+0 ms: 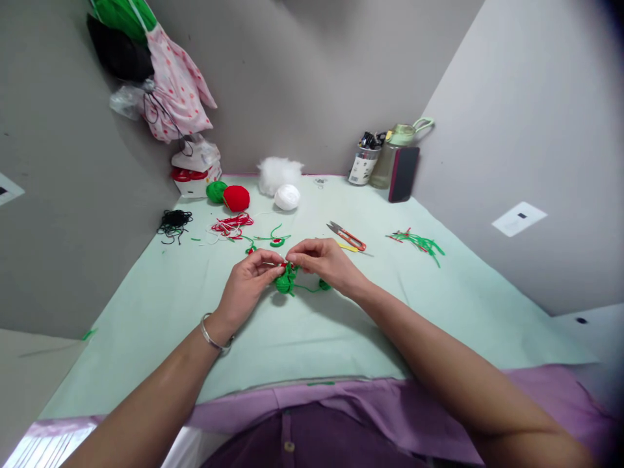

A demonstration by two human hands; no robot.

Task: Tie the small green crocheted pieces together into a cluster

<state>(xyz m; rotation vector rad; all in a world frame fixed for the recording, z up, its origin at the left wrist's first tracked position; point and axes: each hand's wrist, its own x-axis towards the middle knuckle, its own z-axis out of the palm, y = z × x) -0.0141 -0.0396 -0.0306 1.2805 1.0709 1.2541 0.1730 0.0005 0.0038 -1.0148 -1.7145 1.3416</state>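
Note:
Between my two hands, just above the table, is a small green crocheted piece (285, 282) with a bit of red at its top. My left hand (249, 281) pinches its upper left side between thumb and fingers. At its upper right, the thumb and fingertips of my right hand (325, 261) are pinched together on it; the exact grip is too small to make out. A green strand runs right from the piece to a small green bundle (324, 285) under my right hand. Small green and red crocheted bits (277, 242) lie just beyond my fingers.
Orange thread snips (348, 236) and a yellow-handled tool (348, 247) lie beyond my right hand. Green yarn ends (423, 243) are farther right. Red (236, 198) and white (287, 197) yarn balls, white stuffing (279, 174), a bottle (385, 162) and a phone (404, 174) stand at the back.

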